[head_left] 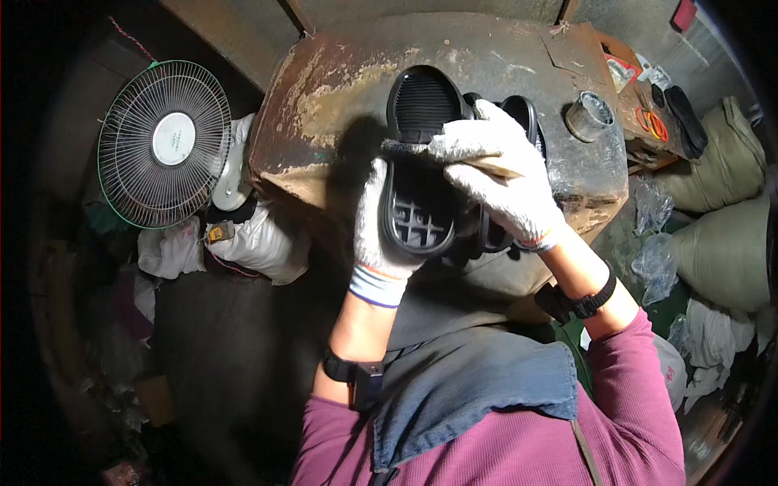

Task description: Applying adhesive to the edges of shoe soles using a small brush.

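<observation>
My left hand (374,223), in a white knitted glove, is closed around the side of a black shoe sole (421,212). Grid-like hollows show in the sole's near end, and its far end has fine cross ribs. A dark fuzzy-edged strip (405,149) lies across its middle. My right hand (504,166), gloved too, is closed over that middle, with a slim tan stick-like piece (501,168) between its fingers. What this piece joins is hidden. More black soles (523,113) stand just right of the held one, partly behind my right hand.
The worn brown work surface (340,89) has peeling patches. A metal can (589,117) stands on its right side, beside orange-handled scissors (651,123) and dark soles (687,121). A fan (166,146) stands at left above white sacks (263,243); olive sacks (721,243) sit at right.
</observation>
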A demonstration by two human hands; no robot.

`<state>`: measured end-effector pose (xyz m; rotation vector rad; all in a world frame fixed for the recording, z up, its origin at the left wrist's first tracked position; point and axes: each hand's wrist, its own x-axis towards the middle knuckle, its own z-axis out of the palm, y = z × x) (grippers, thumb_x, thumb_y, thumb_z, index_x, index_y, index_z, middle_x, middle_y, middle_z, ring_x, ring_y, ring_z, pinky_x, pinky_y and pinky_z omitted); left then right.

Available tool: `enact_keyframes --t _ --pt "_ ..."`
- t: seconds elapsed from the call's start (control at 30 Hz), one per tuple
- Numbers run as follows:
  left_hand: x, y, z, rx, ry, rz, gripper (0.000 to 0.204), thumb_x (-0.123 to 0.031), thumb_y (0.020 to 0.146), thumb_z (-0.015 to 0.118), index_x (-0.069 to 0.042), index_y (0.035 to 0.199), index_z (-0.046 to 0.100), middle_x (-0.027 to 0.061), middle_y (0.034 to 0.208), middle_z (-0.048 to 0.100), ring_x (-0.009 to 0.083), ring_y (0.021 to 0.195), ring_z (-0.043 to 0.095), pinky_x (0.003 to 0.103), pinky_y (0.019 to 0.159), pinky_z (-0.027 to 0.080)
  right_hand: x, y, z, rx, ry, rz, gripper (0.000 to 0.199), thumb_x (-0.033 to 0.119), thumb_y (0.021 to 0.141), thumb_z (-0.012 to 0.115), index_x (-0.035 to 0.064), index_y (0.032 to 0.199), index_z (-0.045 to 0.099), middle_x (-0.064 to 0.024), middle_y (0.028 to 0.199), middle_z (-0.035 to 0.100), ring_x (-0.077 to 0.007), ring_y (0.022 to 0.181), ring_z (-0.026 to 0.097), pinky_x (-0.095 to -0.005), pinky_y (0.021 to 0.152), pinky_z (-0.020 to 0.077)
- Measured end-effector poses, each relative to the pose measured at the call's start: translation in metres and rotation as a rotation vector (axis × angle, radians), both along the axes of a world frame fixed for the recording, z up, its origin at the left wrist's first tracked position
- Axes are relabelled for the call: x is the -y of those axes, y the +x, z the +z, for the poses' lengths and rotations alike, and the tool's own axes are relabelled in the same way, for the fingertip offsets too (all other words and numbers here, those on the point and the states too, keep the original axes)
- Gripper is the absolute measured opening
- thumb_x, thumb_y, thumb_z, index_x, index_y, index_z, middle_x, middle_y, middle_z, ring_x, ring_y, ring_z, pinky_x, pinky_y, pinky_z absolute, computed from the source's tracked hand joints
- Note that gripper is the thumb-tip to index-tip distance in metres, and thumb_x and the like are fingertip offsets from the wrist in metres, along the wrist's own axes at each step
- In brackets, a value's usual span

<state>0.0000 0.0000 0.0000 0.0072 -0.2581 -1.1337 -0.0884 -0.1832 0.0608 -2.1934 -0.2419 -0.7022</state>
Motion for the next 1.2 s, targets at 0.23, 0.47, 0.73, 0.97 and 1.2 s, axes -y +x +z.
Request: enact_keyframes --t 0.23,0.47,0.73,0.97,1.2 --pt "-0.010 0.007 -0.007 -0.132 -0.020 0.089 0.077 -0.064 0.107 0.035 -0.006 0.158 0.045 0.0213 0.156 0.051 0.0398 0.139 0.053 0.061 0.116 0.043 -0.018 -0.012 0.009 0.135 -0.202 0.151 0.025 0.020 0.085 0.082 0.0190 0.110 0.081 0.0002 0.117 0.077 -0.0233 0.120 0.068 -0.0515 0.119 0.0402" --pt "-0.018 0.029 0.015 0.085 0.062 0.220 0.090 -0.067 0.099 0.056 0.006 0.151 0.046 0.0386 0.129 0.064 0.0487 0.105 0.072 0.057 0.090 0.063 -0.008 -0.028 0.001 0.032 -0.219 0.260 0.025 0.030 0.088 0.081 0.0181 0.111 0.082 -0.0005 0.119 0.077 -0.0228 0.124 0.066 -0.0476 0.119 0.0402" --pt "-0.054 0.046 0.011 0.410 0.284 0.275 0.053 -0.031 0.109 0.057 0.005 0.146 0.050 0.0293 0.137 0.063 0.0361 0.118 0.069 0.049 0.097 0.062 -0.037 -0.021 0.000 -0.425 0.606 0.169 0.028 0.025 0.086 0.080 0.0097 0.109 0.078 -0.0047 0.098 0.079 -0.0215 0.088 0.076 -0.0347 0.082 0.0598" --pt "-0.045 0.021 -0.008 0.945 0.520 0.760 0.039 -0.006 0.110 0.048 0.001 0.148 0.054 0.0152 0.143 0.064 0.0205 0.129 0.064 0.033 0.116 0.049 -0.016 0.008 0.014 -0.127 0.060 0.075 0.023 0.028 0.089 0.074 0.0125 0.105 0.079 -0.0100 0.093 0.078 -0.0294 0.086 0.076 -0.0375 0.080 0.0591" --pt "-0.055 0.004 0.013 0.558 0.716 0.221 0.040 -0.022 0.109 0.058 -0.001 0.143 0.059 0.0096 0.120 0.073 0.0173 0.098 0.073 0.030 0.087 0.061 0.028 0.041 0.031 -0.088 -0.052 -0.117 0.029 0.024 0.092 0.073 0.0053 0.113 0.078 -0.0104 0.103 0.080 -0.0218 0.091 0.075 -0.0327 0.086 0.0590"
